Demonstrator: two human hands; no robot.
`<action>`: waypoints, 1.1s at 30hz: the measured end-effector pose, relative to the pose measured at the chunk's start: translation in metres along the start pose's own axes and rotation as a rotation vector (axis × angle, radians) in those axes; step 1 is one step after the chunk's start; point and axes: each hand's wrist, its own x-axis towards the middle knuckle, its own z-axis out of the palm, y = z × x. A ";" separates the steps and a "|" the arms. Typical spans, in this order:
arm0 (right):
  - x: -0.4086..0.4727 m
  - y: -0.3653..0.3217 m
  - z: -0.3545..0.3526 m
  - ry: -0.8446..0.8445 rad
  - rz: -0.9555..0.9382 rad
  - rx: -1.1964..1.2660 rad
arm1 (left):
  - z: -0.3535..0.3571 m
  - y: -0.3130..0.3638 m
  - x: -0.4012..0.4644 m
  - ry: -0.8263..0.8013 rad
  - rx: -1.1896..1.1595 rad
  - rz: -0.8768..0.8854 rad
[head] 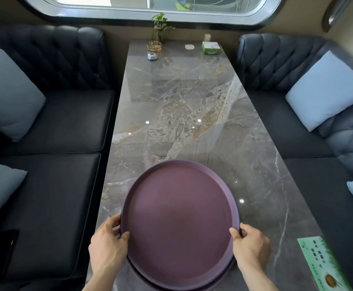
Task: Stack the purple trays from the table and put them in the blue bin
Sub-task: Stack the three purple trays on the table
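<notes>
1. I had both grips clamped on the top purple tray: the left hand pinched its left rim, thumb over the lip, and the right hand pinched the right rim the same way.

2. The tray sat at the near end of the marble tabletop, and a second purple rim showed just beneath its near edge, so I judged it was resting on, or just above, at least one more tray. I could not tell how many lay under it, nor whether the top one was fully seated.

3. The blue bin was nowhere in view, so the carry was not yet done and I would have had to find the bin first.

4. The main risk I saw was the stack sliding apart. My fingers appeared to hold only the top rim; lifting from there could have left the lower tray behind or let it slip off the near edge of the tabletop.

5. The tabletop looked glossy, so a nudged tray could have skated easily.

6. A green card lay near my right hand, and a careless sweep could have knocked it off.

7. The small things at the far end, a plant and a green box, were well apart from the trays.
</notes>
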 end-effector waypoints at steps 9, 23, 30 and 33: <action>0.002 -0.002 -0.002 -0.055 0.005 -0.056 | -0.003 0.004 0.001 -0.026 0.076 0.017; 0.015 -0.009 -0.011 -0.070 0.004 -0.056 | -0.005 0.012 0.014 0.000 0.193 0.067; 0.009 -0.008 -0.007 -0.059 0.011 -0.070 | -0.003 0.006 0.015 0.008 0.194 0.056; 0.011 -0.010 -0.009 -0.078 0.030 -0.050 | -0.001 0.005 0.017 0.011 0.193 0.056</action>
